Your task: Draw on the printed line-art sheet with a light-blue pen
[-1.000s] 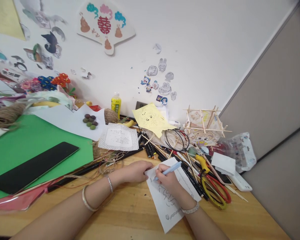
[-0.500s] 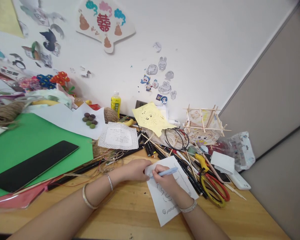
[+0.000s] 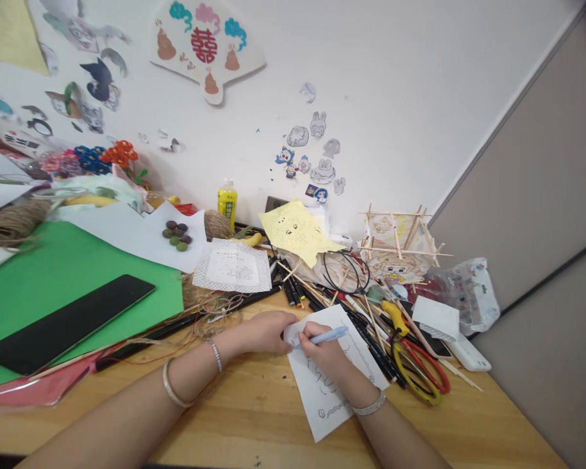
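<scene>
A white sheet of paper lies slanted on the wooden table, with wavy lines and small ink drawings near its edges and dark strokes in the middle. My right hand rests on it, fingers closed around a light blue pen, whose tip is at the sheet's upper left and partly hidden by my fingers. At the sheet's left edge, my left hand is closed, its thumb and fingers holding the paper; some fingertips are hidden.
Scissors with red and yellow handles, markers and sticks crowd the sheet's right and far sides. Behind stand a stick frame and a yellow bottle. A patterned paper and green board lie left; the wall rises behind.
The whole view has shifted very slightly. Both hands, the pen and the paper stay in nearly the same places.
</scene>
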The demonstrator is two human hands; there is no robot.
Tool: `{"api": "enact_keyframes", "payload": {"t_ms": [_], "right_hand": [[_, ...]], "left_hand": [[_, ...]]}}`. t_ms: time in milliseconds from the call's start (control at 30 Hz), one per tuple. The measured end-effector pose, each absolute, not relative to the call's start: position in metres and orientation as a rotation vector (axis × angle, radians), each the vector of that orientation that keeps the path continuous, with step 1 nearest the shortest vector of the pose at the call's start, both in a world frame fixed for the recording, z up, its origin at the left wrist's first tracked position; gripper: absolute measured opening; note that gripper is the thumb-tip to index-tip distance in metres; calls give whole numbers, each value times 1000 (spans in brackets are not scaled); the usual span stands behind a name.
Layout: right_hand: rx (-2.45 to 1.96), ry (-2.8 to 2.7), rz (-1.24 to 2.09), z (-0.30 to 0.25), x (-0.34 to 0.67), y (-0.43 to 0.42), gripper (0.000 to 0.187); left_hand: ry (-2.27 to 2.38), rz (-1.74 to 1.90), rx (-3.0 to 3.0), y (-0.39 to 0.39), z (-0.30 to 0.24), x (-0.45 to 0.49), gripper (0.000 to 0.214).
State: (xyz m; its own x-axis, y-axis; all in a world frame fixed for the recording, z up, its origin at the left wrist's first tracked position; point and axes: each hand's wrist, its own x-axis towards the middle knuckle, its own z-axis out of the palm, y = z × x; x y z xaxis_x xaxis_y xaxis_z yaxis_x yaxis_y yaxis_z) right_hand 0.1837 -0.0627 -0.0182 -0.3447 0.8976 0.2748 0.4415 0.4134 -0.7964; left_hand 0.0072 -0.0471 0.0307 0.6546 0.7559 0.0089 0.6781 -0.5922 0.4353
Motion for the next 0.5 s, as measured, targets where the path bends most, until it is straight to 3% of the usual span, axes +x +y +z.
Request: {"api": "enact_keyframes", "payload": {"t_ms": [500], "right_hand": [[-1183,-1876,864,-21,184,-63,27]], "left_hand": [[1111,259,2473,-47,31,7,22]]}}
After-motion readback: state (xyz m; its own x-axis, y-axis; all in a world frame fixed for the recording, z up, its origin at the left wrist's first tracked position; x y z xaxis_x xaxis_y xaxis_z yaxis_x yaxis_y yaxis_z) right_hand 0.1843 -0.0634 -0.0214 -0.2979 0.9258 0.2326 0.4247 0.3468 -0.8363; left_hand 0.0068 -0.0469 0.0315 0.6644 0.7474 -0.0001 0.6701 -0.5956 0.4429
